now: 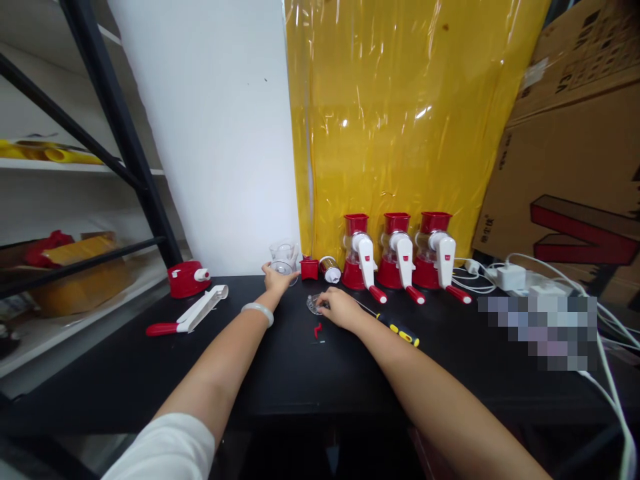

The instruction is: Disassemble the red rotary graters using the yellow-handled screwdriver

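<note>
At the back of the black table, my left hand [277,279] has its thumb and fingers around the lower part of a clear plastic grater housing [283,252]. My right hand [338,307] pinches a small clear round plastic part [313,304] at the table surface. Just in front of it lie a small red bent piece [317,330] and a thin metal pin [321,342]. Behind my hands are a red hopper pusher [309,269] and a metal grating drum [330,270] with a white end. A screwdriver [400,331] with a yellow and black handle lies partly behind my right wrist.
Three assembled red and white rotary graters [397,253] stand in a row at the back right. To the left are a red grater base [189,279] and a white crank arm [203,310] with a red handle. White cables [597,320] and a cardboard box [565,153] border the right side.
</note>
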A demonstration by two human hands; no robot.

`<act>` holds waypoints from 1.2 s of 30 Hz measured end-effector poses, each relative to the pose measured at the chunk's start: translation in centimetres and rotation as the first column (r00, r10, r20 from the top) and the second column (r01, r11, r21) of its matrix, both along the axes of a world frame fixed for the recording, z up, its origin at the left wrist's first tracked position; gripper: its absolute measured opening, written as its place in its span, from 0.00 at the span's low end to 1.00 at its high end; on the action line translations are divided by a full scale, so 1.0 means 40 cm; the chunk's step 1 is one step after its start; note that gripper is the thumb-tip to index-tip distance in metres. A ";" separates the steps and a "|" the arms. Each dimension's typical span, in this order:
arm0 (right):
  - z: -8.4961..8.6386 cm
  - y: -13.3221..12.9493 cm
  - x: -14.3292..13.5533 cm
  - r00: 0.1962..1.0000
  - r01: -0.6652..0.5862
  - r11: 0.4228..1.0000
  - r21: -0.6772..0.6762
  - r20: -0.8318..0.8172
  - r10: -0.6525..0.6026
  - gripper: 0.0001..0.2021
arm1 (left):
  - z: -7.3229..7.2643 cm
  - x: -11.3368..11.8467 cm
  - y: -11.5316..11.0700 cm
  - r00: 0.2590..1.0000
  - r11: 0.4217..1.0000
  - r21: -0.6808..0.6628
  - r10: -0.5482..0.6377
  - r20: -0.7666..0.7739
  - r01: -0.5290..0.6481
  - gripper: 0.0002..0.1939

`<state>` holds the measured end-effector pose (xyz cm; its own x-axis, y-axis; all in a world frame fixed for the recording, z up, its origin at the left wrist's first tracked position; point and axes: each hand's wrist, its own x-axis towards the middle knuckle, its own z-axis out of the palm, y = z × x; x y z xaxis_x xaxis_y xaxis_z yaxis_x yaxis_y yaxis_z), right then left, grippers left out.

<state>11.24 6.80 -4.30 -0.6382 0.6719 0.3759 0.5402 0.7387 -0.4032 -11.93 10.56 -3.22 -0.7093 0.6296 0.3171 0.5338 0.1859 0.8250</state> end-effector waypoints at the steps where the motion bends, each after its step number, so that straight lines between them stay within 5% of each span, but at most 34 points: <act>1: 0.000 0.000 0.000 1.000 -0.005 1.000 0.002 -0.008 0.005 0.07 | 0.003 0.001 -0.001 1.000 1.000 -0.007 0.008 0.006 -0.008 0.54; 14: -0.006 0.032 0.002 0.951 -0.062 0.981 -0.185 -0.310 0.002 0.04 | 0.033 0.029 -0.048 0.997 0.997 0.016 -0.080 -0.003 0.081 0.49; 18: 0.005 0.030 0.002 0.915 -0.096 0.962 -0.256 -0.404 -0.016 0.02 | 0.062 0.050 -0.107 0.979 0.987 0.160 0.003 -0.203 0.031 0.38; 20: 0.008 0.031 0.001 0.904 -0.108 0.953 -0.285 -0.427 -0.025 0.02 | 0.072 0.068 -0.147 0.898 0.969 0.194 -0.057 -0.436 0.155 0.26; 23: 0.008 0.036 0.000 0.891 -0.109 0.952 -0.288 -0.453 -0.035 0.02 | 0.068 0.097 -0.197 0.680 0.881 -0.052 -0.400 -0.614 0.471 0.10; 25: 0.005 0.039 0.001 0.890 -0.096 0.958 -0.272 -0.454 -0.039 0.01 | 0.054 0.114 -0.214 0.587 0.800 -0.253 -0.578 -0.567 0.544 0.06; 31: -0.003 0.043 0.002 0.896 -0.063 0.970 -0.236 -0.440 -0.049 0.02 | 0.020 0.141 -0.220 0.447 0.617 -0.484 -0.786 -0.427 0.621 0.14; 36: -0.007 0.046 -0.001 0.898 -0.072 0.973 -0.221 -0.439 -0.034 0.01 | 0.026 0.164 -0.255 0.454 0.539 -0.461 -0.842 -0.290 0.705 0.14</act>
